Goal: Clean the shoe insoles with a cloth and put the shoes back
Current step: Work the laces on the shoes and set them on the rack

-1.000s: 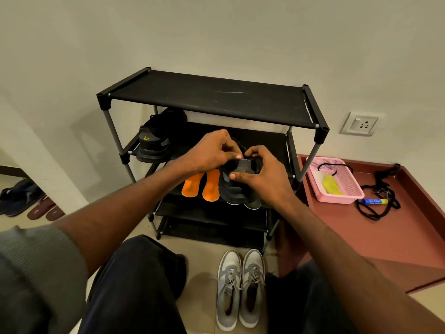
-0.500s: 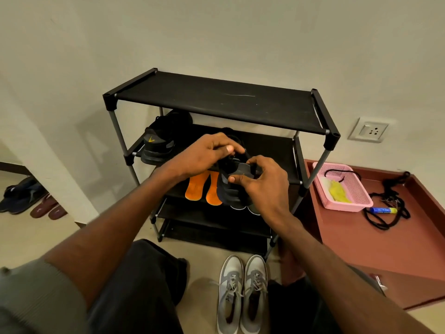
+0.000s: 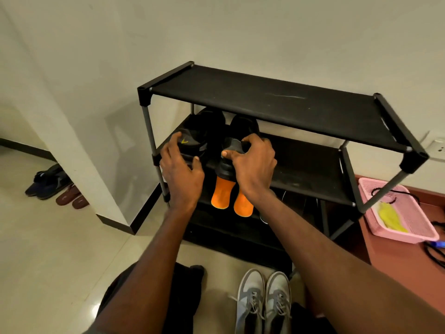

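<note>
Two black shoes are seen on the middle shelf of the rack. The left shoe is gripped at its heel by the left hand, fingers curled round it. The right shoe is pinched at its heel by the right hand. Orange insoles are laid on the rack's shelf below. Grey sneakers are set on the floor before the rack.
</note>
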Tool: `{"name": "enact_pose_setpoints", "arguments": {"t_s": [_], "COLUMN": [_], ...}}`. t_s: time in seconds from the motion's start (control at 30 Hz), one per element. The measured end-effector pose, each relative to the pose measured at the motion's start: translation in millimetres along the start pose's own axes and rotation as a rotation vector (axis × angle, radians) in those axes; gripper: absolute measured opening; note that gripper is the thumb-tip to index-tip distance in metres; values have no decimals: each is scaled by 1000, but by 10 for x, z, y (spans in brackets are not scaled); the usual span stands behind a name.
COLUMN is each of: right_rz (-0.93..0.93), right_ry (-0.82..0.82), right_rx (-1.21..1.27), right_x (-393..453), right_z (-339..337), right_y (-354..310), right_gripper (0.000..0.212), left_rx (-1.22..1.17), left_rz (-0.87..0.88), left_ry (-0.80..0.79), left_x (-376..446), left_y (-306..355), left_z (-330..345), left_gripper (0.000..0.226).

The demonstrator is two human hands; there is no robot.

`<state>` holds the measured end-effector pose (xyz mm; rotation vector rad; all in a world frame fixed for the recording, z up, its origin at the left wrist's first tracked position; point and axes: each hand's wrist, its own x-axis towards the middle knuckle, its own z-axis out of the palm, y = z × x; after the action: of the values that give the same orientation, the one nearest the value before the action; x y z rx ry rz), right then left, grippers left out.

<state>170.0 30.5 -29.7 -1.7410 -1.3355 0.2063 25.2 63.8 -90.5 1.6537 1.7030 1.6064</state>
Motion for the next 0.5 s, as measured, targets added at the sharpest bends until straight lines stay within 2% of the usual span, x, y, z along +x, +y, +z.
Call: {"name": "enact_pose_setpoints", "arguments": {"t_s": [0.37, 0.5], "right_rz": [-15, -46], "right_ry": [-52, -103], "right_rx": [-14, -67], "right_x": [5, 16], "right_z": [304, 260], "right_y": [-60, -31], "right_gripper": [59, 64], "left_rx": [-148, -49], "left_rz": [23, 53], "left_ry": [-34, 19], "left_x": [110, 51], "left_y": [-227, -130], "left_z": [-115, -130], "left_gripper": [69, 66]}}
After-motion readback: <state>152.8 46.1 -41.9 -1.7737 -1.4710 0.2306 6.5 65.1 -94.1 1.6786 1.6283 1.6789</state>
